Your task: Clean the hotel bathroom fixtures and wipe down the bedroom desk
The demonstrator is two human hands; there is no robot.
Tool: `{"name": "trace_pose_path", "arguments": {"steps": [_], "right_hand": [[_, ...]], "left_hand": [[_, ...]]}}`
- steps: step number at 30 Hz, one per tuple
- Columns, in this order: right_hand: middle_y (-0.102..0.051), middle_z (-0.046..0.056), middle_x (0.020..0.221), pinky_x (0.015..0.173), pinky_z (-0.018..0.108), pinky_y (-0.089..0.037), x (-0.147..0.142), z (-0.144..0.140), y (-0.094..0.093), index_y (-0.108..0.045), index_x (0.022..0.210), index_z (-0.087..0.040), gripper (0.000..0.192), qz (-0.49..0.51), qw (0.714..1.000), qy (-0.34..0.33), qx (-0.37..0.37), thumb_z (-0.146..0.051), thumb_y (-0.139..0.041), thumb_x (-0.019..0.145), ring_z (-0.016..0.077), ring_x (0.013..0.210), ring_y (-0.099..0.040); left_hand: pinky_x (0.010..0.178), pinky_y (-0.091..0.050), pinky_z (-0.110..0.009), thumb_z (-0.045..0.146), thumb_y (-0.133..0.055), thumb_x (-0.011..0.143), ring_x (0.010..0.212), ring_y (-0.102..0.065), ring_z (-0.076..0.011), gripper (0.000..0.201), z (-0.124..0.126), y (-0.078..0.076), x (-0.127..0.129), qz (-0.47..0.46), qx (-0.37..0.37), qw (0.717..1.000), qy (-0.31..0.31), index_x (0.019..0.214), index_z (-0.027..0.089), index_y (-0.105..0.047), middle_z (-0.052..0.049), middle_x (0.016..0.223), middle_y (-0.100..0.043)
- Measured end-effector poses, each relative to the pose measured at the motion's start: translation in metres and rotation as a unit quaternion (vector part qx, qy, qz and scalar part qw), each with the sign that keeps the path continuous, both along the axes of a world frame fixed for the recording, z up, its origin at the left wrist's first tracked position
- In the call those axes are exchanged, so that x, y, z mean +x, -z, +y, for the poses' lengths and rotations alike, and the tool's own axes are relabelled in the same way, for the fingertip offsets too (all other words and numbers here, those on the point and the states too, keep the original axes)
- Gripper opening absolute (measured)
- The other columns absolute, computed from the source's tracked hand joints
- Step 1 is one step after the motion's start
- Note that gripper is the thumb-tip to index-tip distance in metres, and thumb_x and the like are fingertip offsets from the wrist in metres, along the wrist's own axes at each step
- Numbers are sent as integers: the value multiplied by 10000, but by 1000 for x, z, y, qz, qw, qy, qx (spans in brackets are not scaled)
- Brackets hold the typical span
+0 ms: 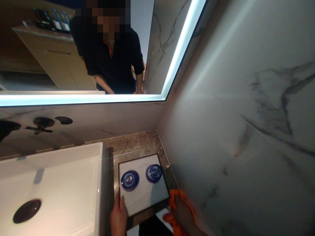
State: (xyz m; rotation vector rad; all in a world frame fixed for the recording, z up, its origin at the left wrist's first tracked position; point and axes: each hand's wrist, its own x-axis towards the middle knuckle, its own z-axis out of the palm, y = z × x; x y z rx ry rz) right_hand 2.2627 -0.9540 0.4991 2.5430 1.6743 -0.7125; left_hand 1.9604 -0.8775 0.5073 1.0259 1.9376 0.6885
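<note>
The left hand (119, 214) pinches the left edge of the tray (140, 198), while by its near-right corner the right hand (181, 209) curls fingers over an orange cloth (176, 226).

We are seeing a round blue glass-like vessel (130, 180) and its blue twin (154, 173) gleaming glossily; a white rectangular tray (137, 200) is looking smooth; a crumpled orange cloth (175, 226) is showing matt; a brown stone-like counter (133, 144), white ceramic-looking basin (69, 183) and grey-veined marble-look wall (209, 131) are shining
</note>
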Motion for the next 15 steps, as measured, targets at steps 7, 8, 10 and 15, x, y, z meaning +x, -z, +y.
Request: {"name": "trace_pose_path", "arguments": {"steps": [7, 8, 10, 15], "right_hand": [[-636, 113, 1476, 1168, 326, -439, 13, -17, 4, -631, 1431, -171, 567, 31, 999, -27, 12, -216, -494, 883, 244, 1377, -598], [-577, 116, 1539, 1207, 334, -399, 11, -10, 11, -612, 1457, -164, 571, 14, 999, -31, 33, -223, -490, 903, 245, 1435, -542], [-489, 148, 1605, 1225, 390, -391, 1, 6, 28, -589, 1487, -142, 569, -26, 998, -19, 49, -256, -503, 936, 290, 1466, -505], [-459, 134, 1627, 1233, 534, -376, -49, 21, 56, -606, 1486, -221, 562, -68, 994, -73, 52, -296, -590, 929, 381, 1505, -433]], "left_hand": [[1143, -475, -440, 276, -433, 1029, 1327, -616, -349, 515, 68, -26, 36, 37, 68, 997, 15, 1455, 25, -575, -237, 1393, -643], [1129, -488, -431, 266, -444, 1027, 1302, -634, -345, 499, 75, -27, 39, 42, 73, 996, 14, 1438, 25, -591, -236, 1372, -658], [1104, -508, -408, 251, -451, 1024, 1261, -662, -327, 476, 85, -29, 43, 41, 91, 995, 12, 1414, 31, -611, -224, 1339, -681], [1121, -495, -399, 243, -445, 1020, 1269, -656, -303, 463, 91, -32, 56, 10, 117, 993, -10, 1409, 60, -615, -182, 1358, -683]]}}
